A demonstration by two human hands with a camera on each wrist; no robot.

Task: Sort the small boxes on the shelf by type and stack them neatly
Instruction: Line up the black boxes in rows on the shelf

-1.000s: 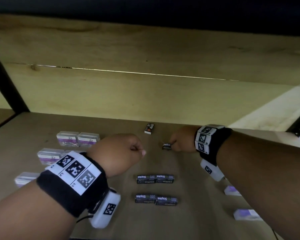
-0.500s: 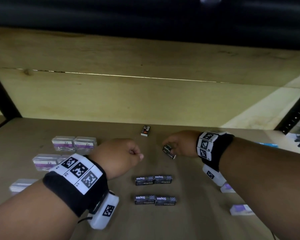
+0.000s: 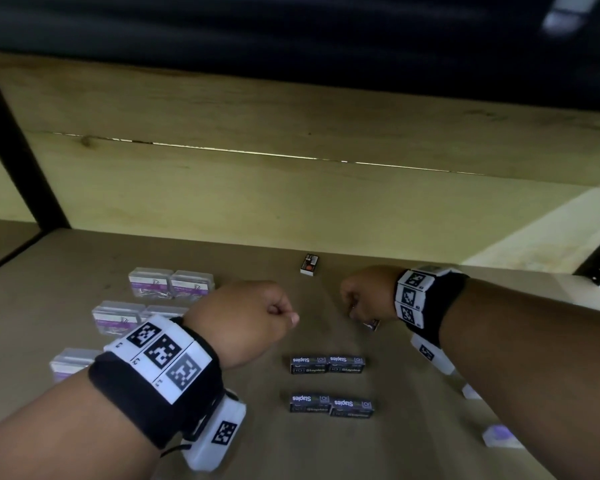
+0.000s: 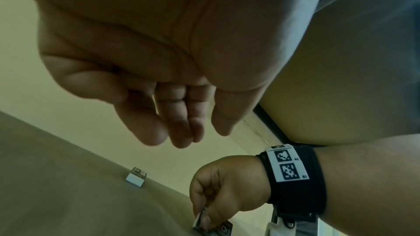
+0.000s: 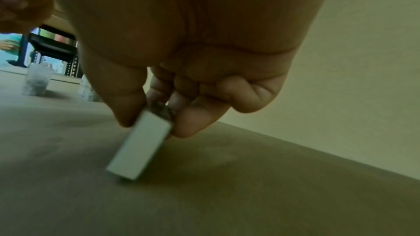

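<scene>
— Four dark staple boxes (image 3: 331, 384) lie on the shelf (image 3: 84, 258) in two rows of two, touching in each row, the word "Staples" on top. Do you see them?

— Yes, in the middle, near the front edge. And the right hand (image 3: 366, 296)?

— It is behind those rows, fingers curled, and it pinches one more small box (image 5: 139, 147) between thumb and fingertips (image 5: 193, 123). In the right wrist view this box is tilted, with its pale side toward the camera. Its lower corner is very near the shelf surface, but I cannot tell if it touches.

— And the left hand (image 3: 243, 318)?

— It is above the shelf, left of the right hand and apart from it. The fingers are loosely curled (the left wrist view shows the palm with nothing inside). It holds nothing.

— What else is on the shelf?

— One small box with a red and black print (image 3: 309, 264) lies alone near the back wall (image 3: 291, 202), behind the gap between the two hands. To the left are the clear boxes with purple labels (image 3: 170, 284), in pairs, partly hidden by the left wrist. At the right, beside the right forearm, are some pale boxes (image 3: 499, 436), blurred.

— Both wrists carry something?

— Black bands with printed square markers (image 3: 160, 355).
</scene>
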